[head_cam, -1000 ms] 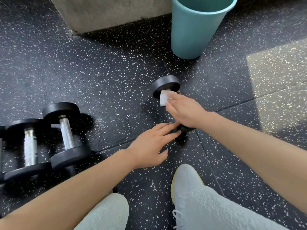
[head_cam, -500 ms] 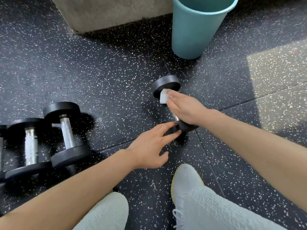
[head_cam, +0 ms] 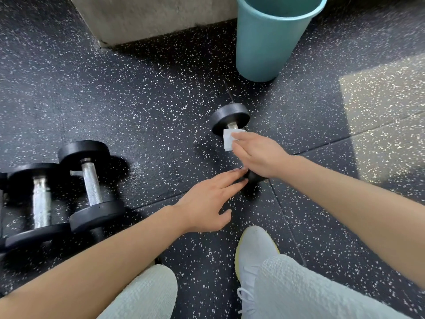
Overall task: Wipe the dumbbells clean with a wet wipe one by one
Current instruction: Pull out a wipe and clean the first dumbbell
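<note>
Black rubber floor (head_cam: 161,100), flecked white, lay in large tiles with visible seams. A teal plastic bin (head_cam: 269,42) stood on it. Left of the bin rose a grey concrete block (head_cam: 149,17); right of the bin fell a sunlit patch (head_cam: 386,97).

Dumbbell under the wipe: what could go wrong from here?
1. The dumbbell lies on round heads, and only the straight fingertips of the left hand steady its near head. It may roll toward the shoe.
2. The right hand works the wet wipe at the handle's far end. If the dumbbell shifts, the left fingertips could get pinched against the floor.
</note>
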The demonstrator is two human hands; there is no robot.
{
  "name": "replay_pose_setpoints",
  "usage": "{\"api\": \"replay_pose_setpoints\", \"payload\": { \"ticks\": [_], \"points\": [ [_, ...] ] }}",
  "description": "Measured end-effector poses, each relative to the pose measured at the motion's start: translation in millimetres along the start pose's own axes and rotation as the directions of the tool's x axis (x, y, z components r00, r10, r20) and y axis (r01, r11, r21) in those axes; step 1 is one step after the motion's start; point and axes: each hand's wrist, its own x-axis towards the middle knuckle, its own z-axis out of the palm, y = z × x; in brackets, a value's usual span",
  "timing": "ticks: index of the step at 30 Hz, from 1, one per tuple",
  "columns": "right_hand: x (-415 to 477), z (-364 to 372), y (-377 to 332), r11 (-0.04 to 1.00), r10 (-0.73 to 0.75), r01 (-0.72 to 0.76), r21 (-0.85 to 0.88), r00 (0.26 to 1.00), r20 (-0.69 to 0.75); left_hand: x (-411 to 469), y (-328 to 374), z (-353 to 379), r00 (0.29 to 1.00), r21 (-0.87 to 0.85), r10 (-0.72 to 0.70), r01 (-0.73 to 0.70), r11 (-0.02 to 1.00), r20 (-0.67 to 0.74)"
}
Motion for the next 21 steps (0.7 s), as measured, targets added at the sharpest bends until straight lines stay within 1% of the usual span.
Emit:
{"api": "replay_pose_setpoints", "payload": {
  "ticks": [3,8,13,16,19,21],
  "points": [
    [-11,3,3,1.0,0.008,-0.008,-0.007,1.0,-0.009,3,2,-3,1.0,0.004,0.005,-0.005,1.0,0.018],
    [-50,12,17,0.999,-0.032,0.032,-0.033,0.999,0.002,7,2,-2,0.999,0.022,0.017,-0.017,1.0,0.03],
    [-25,5,12,0.999,0.015,-0.015,0.03,1.0,0.002,8,5,-4,0.999,0.038,0.022,-0.024,0.999,0.043],
    [-13,3,11,0.997,0.042,-0.042,0.061,0.999,0.004,7,6,-4,0.998,0.042,-0.004,0.001,0.999,0.056],
    [-25,4,14,0.997,0.04,-0.039,0.064,0.999,-0.007,6,4,-4,0.998,0.045,-0.022,0.019,0.999,0.067],
    [-36,5,16,0.999,0.022,-0.022,0.032,1.0,-0.004,7,2,-7,0.998,0.043,-0.012,0.009,0.999,0.064]
  ]
}}
